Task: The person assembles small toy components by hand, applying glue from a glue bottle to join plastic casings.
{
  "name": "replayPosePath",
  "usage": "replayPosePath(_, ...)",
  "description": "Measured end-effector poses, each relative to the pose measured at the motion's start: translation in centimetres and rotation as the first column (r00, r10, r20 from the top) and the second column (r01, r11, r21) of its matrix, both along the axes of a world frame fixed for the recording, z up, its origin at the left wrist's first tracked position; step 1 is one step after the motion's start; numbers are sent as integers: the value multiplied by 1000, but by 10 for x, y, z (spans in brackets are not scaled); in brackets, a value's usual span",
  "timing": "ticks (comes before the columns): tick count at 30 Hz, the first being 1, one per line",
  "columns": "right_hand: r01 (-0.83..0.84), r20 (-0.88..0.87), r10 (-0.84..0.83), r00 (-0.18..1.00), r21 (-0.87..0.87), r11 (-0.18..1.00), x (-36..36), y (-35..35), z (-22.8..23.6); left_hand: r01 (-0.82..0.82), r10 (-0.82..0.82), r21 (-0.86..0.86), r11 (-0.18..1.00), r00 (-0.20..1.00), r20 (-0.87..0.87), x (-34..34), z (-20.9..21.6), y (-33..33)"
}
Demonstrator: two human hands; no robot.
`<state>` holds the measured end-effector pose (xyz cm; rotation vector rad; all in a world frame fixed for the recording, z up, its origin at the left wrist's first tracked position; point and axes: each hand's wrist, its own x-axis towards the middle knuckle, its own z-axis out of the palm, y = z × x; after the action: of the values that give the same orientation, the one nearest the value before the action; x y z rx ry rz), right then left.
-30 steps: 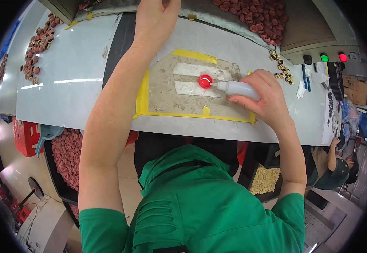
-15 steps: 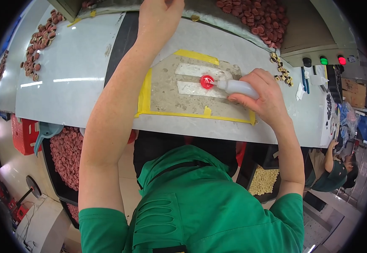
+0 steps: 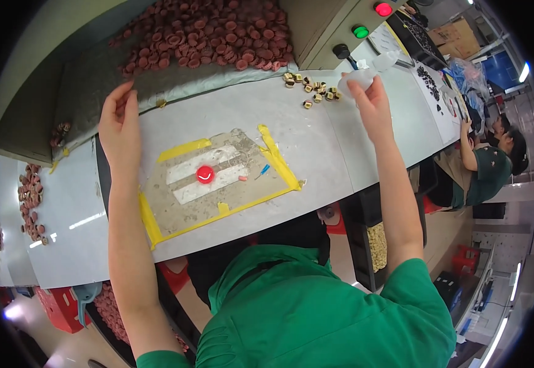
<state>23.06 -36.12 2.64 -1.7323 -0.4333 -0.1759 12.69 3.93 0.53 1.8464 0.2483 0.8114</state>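
My left hand (image 3: 120, 126) is raised at the near edge of the heap of dark red cup-shaped pieces (image 3: 218, 37). Its fingers curl in close to the thumb; whatever they hold, if anything, cannot be made out. Over at the right, beside the control box, my right hand (image 3: 374, 104) grips a translucent white squeeze bottle (image 3: 359, 78). A glossy red round piece (image 3: 204, 175) lies across two white strips (image 3: 190, 194) on a taped grey patch (image 3: 205, 216). Beside the strips are a small blue-ended thin item (image 3: 264, 170) and a tiny pinkish bit (image 3: 242, 178).
Several cream-and-dark small pieces (image 3: 316, 92) lie by the control box (image 3: 328, 37) with its buttons. More reddish pieces (image 3: 31, 196) lie at the left. Below the table are a bin of pale bits (image 3: 377, 245) and reddish pieces (image 3: 109, 310). A co-worker (image 3: 491, 153) sits at right.
My view has swung right. The right hand has carried the squeeze bottle from the red piece to beside the control box. My left hand, earlier cut off at the top, now shows whole.
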Motion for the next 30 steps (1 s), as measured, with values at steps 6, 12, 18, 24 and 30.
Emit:
replayPosePath(6, 304, 55, -303, 952, -326, 895, 57, -28, -16, 1, 1, 77, 997, 1000, -27, 0, -2, -2)
replayPosePath(12, 550, 554, -332, 763, -288, 784, 67, -35, -35, -1, 9, 100, 995, 997, -81, 1, 0, -5)
replayPosePath(18, 226, 215, -131, 968, -515, 827, -3, -20, -7, 154, -114, 273, 950, 981, -156, 7, -4, -11)
replayPosePath(24, 203, 204, -138, 969, -344, 917, -12, -12, -7, 167, 82, 637, 753, 936, -342, 17, 7, 0)
replayPosePath(30, -90, 178, 229, 957, -567, 819, -51, -8, 14, 193, 65, 677, 710, 940, -336, 62, 9, -9)
